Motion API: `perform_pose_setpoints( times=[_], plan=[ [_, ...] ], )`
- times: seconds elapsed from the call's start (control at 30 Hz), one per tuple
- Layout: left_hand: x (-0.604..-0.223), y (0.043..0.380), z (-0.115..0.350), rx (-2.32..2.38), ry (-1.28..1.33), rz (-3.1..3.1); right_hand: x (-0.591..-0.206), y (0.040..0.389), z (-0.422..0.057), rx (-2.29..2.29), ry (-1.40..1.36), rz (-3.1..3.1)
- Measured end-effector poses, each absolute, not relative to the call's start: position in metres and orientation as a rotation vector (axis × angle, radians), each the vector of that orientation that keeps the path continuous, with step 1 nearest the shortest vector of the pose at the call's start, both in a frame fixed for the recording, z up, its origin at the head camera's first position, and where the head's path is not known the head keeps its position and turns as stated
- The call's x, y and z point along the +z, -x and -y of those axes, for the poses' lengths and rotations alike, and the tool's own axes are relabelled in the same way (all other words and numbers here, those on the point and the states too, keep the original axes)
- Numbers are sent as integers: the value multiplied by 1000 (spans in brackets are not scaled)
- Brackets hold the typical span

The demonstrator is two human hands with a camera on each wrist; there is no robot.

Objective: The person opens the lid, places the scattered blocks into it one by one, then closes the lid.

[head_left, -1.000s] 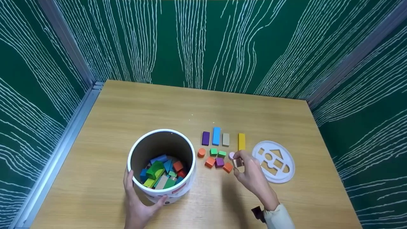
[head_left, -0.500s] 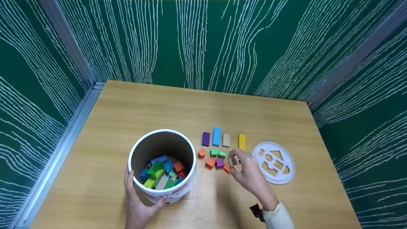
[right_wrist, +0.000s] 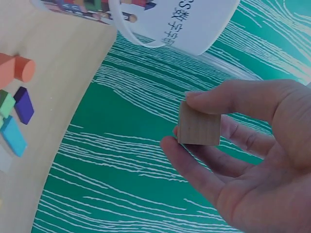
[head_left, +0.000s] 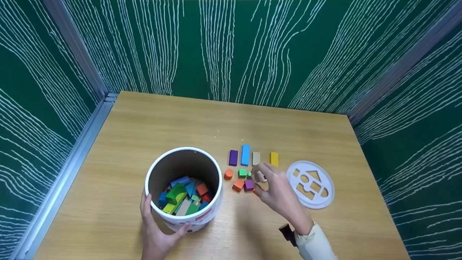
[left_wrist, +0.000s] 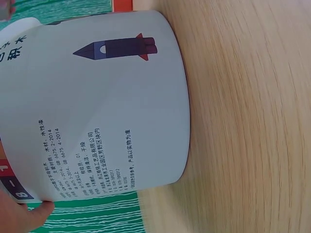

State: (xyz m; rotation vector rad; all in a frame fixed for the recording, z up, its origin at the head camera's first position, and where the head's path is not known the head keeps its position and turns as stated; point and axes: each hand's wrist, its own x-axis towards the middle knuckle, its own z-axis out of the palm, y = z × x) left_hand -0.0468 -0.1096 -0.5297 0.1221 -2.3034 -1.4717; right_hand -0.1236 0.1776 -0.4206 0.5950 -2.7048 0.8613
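Note:
A white round bucket [head_left: 212, 208] with several coloured wooden blocks [head_left: 177, 193] inside stands on the table. My left hand [head_left: 157, 231] grips its near left side, fingers along the left wall and thumb on the front. In the left wrist view, the bucket's printed wall [left_wrist: 112, 107] fills much of the picture, with part of the hand at the lower left corner. My right hand [head_left: 279, 191] pinches a plain wooden block [right_wrist: 200, 127] between thumb and fingers, over the small blocks to the bucket's right. In the head view the hand mostly hides this block.
Near the right hand lie a purple block [head_left: 233, 157], a blue block [head_left: 245, 155], a beige block [head_left: 256, 158], a yellow block [head_left: 274, 159], an orange cylinder [head_left: 228, 174], an orange cube [head_left: 238, 185] and a green cube [head_left: 242, 173]. A white cut-out lid [head_left: 326, 180] lies farther right.
My right hand has moved left with the wooden block, now covering part of the small blocks. The left hand and the bucket have stayed in place.

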Motion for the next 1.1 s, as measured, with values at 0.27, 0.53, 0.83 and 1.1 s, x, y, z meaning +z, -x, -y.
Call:
perform_pose_setpoints(
  times=[0.27, 0.53, 0.83, 1.1],
  plan=[
    [-529, 48, 110, -1480, -121, 2302, -411, 126, -168, 888, -632, 2731],
    [-530, 50, 111, -1471, -108, 2303, -405, 128, -159, 876, -743, 2703],
    [-513, 43, 105, -1500, -103, 2262, -401, 135, -147, 917, -904, 2627],
    [-511, 43, 105, -1503, -94, 2256, -396, 134, -135, 942, -894, 2695]
  ],
)
